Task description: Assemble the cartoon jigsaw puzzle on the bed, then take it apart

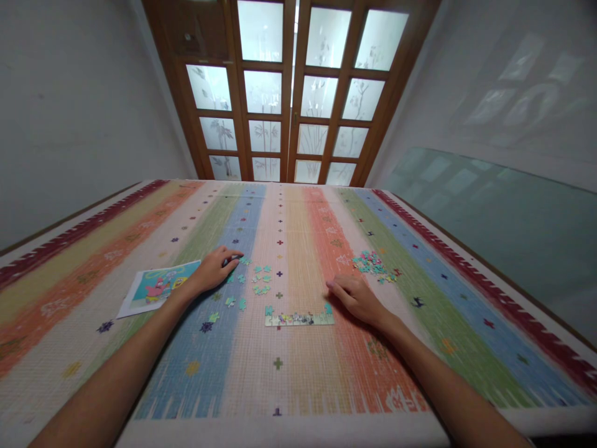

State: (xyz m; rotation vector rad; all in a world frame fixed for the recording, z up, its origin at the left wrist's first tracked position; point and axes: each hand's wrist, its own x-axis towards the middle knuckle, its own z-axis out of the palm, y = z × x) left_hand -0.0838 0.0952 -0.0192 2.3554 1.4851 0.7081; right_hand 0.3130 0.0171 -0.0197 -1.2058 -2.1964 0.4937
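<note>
My left hand (215,269) rests on the cloth beside the reference picture (161,287), with thumb and forefinger apart at the edge of some loose teal jigsaw pieces (262,280). Its fingertips are next to one jigsaw piece (244,260); I cannot tell whether they touch it. My right hand (357,298) lies on the orange stripe with its fingers curled in; whatever they may hold is hidden. Between the hands and nearer to me is a joined strip of jigsaw (298,320), its two ends standing one piece higher. A heap of jigsaw pieces (374,264) lies just beyond my right hand.
A striped tablecloth (280,386) with printed motifs covers the wide table. Wooden doors (289,93) with frosted panes stand past its far edge. A pale green glass panel (504,218) leans along the right wall, and a white wall (84,112) borders the left.
</note>
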